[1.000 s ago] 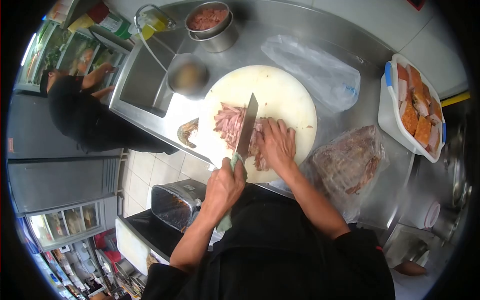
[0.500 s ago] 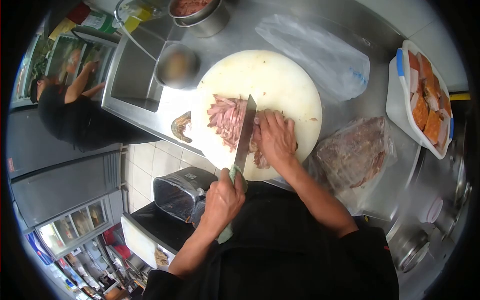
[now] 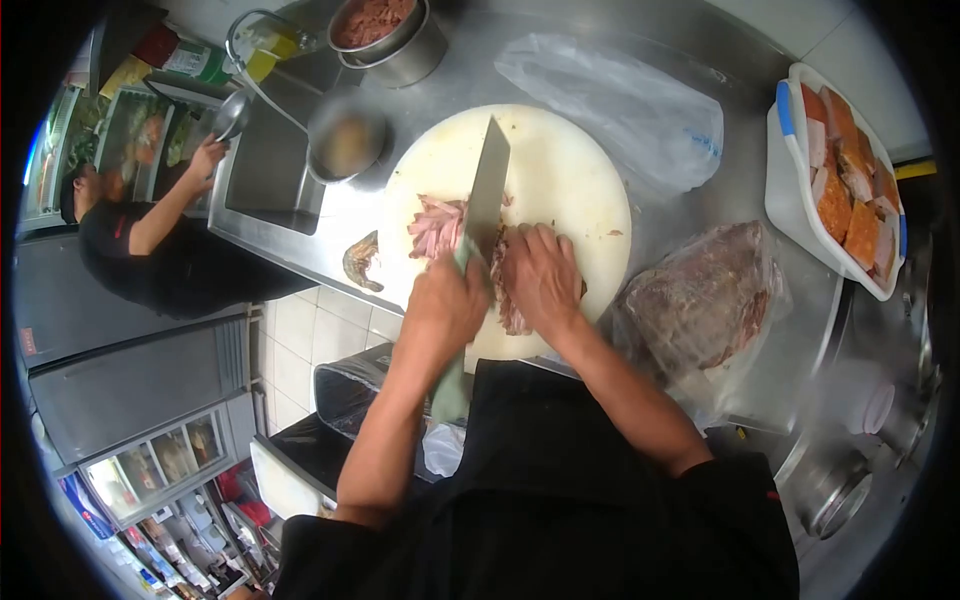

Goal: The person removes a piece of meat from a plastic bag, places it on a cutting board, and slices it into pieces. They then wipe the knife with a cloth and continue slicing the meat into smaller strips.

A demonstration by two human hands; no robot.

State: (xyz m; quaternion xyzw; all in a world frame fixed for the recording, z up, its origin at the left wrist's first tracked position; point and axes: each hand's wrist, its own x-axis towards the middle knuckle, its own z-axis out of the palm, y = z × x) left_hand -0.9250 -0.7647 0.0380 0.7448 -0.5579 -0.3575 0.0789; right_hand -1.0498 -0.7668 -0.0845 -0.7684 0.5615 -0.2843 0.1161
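Note:
A wide-bladed cleaver [image 3: 488, 185] is in my left hand [image 3: 445, 298], its blade pointing away over the round white cutting board [image 3: 590, 150]. Green cloth [image 3: 452, 392] shows at its handle and hangs below my wrist. My right hand [image 3: 541, 280] presses on a piece of cooked meat [image 3: 511, 305], fingers bent over it and partly hiding it. To the left of the blade lie pink meat strips [image 3: 436, 222], partly covered by my left hand. Small scraps dot the board.
A bagged large piece of meat [image 3: 700, 295] and a clear plastic bag [image 3: 620, 105] lie right of the board. A white tub [image 3: 787, 190] holds crisp-skinned meat. Metal pots [image 3: 415, 62] and a sink [image 3: 270, 170] stand left. Another person [image 3: 150, 245] holds a ladle.
My left hand and the cleaver have moved forward over the board, covering part of the strips. My right hand stays on the meat. The other person's arm has risen with a ladle.

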